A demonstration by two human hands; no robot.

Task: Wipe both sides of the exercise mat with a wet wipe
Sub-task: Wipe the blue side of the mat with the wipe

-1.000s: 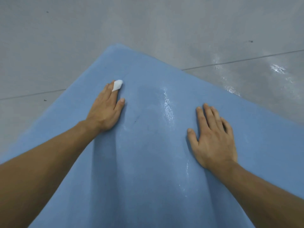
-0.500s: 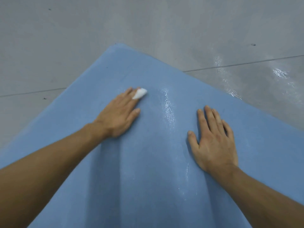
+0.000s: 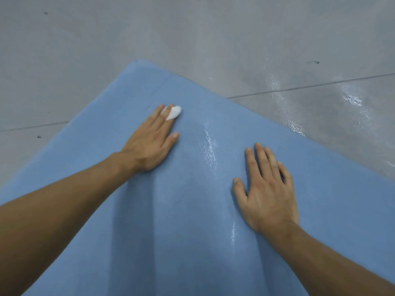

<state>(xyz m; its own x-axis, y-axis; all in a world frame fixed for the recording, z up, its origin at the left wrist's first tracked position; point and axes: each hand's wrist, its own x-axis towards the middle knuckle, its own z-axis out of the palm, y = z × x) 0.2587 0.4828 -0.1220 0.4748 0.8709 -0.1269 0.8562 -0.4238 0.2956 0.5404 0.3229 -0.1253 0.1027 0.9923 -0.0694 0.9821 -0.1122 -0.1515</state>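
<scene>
A grey floor (image 3: 85,50) lies under the mat (image 3: 192,231); the left hand (image 3: 149,146) presses the wipe (image 3: 174,112) flat, and the right hand (image 3: 267,195) rests flat.

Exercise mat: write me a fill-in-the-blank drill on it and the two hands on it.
1. The wet wipe under the fingers of the left hand is ____ in colour.
2. The right hand lies flat on the exercise mat and holds ____.
3. The exercise mat is ____ in colour.
4. A glistening wet streak runs ____ the two hands.
Missing words: white; nothing; blue; between.
</scene>
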